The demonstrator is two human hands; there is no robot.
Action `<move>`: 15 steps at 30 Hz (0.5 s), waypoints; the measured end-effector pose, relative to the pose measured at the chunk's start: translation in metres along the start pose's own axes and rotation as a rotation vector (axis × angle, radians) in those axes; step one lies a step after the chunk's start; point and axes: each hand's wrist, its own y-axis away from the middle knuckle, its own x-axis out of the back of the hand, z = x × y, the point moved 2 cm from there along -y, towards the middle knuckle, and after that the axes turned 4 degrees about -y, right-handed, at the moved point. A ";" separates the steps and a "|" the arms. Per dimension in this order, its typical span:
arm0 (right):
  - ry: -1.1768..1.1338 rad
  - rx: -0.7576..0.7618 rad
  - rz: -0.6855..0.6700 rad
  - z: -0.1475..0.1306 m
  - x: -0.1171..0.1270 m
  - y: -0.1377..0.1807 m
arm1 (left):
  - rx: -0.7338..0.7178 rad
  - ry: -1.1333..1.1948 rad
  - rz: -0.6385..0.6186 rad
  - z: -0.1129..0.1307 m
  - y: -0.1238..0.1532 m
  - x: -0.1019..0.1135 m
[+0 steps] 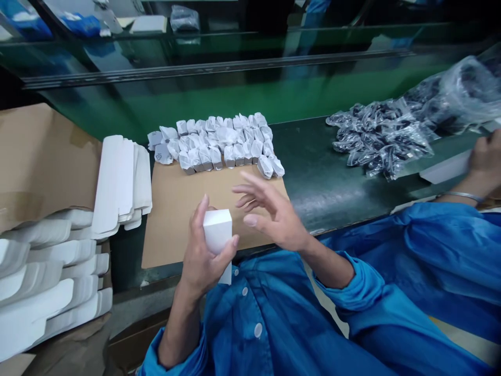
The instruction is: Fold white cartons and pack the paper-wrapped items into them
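Observation:
My left hand (205, 253) is closed round a small white box (218, 230), held upright above the near edge of the bench, its visible end closed. To the right of the box hovers my right hand (274, 211), fingers apart and nothing in it. Beneath both hands lies a flat sheet of brown cardboard (168, 209). Rows of small items wrapped in white paper (219, 138) stand along the far part of that sheet.
Flat white box blanks (113, 183) are stacked at left, with more in a brown carton (43, 151). Clear-bagged dark parts (383, 136) are heaped at right on the green bench (313, 156). A co-worker's hand (487, 162) is beside a white blank (446, 167).

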 end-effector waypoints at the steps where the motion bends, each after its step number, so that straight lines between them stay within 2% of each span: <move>1: 0.020 0.018 0.072 -0.004 0.005 0.001 | -0.003 0.024 0.013 0.001 0.001 0.001; 3: 0.118 0.125 0.153 -0.012 0.006 0.006 | -0.019 0.084 0.022 0.004 0.006 0.002; 4: 0.180 0.207 0.123 -0.016 0.003 0.009 | -0.032 0.108 0.027 0.005 0.008 0.002; 6: 0.308 0.363 -0.053 -0.022 -0.009 0.013 | -0.046 0.121 0.053 0.006 0.011 0.001; 7: 0.364 0.403 -0.146 -0.023 -0.012 0.013 | -0.016 0.127 0.070 0.004 0.012 0.000; 8: 0.410 0.404 -0.181 -0.023 -0.011 0.012 | 0.053 0.150 0.093 0.000 0.011 -0.001; 9: 0.454 0.367 -0.142 -0.021 -0.005 0.008 | 0.156 0.194 0.138 -0.008 0.009 -0.003; 12: 0.736 0.135 0.207 -0.006 0.033 -0.008 | 0.504 0.393 0.378 -0.041 0.003 -0.010; 13: 0.894 0.041 0.280 0.001 0.046 -0.015 | 0.556 0.385 0.439 -0.052 0.001 -0.011; 15: 1.234 -0.118 0.243 0.020 0.064 -0.027 | 0.545 0.221 0.451 -0.066 -0.002 -0.010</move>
